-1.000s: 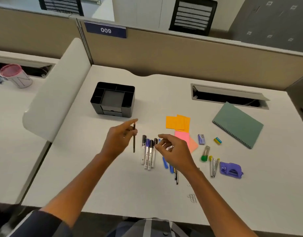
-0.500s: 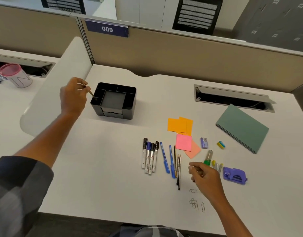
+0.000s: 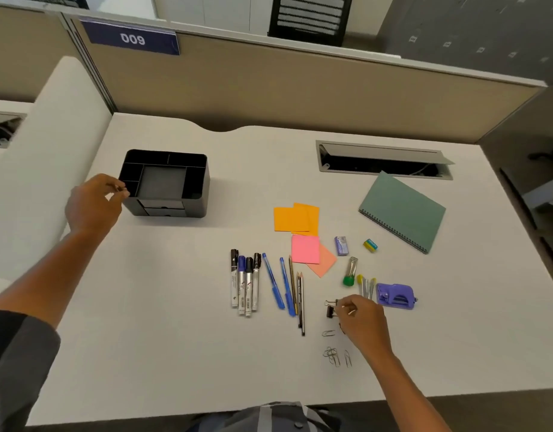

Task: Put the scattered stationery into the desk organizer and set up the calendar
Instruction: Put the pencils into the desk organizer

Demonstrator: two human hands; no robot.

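While curled left hand (image 3: pixel 92 204) nears boxy organizer (image 3: pixel 166 182), right hand (image 3: pixel 360 319) pinches metal binder clip (image 3: pixel 331 309)

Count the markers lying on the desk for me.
4 markers, side by side in a row left of the blue pens, near the desk's middle. None looks hidden.

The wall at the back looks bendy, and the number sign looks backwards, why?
Head view: the wide-angle lens bows the partition and desk edges; the sign reads mirrored, so the picture seems flipped; light is soft, the organizer throws only a faint shadow.
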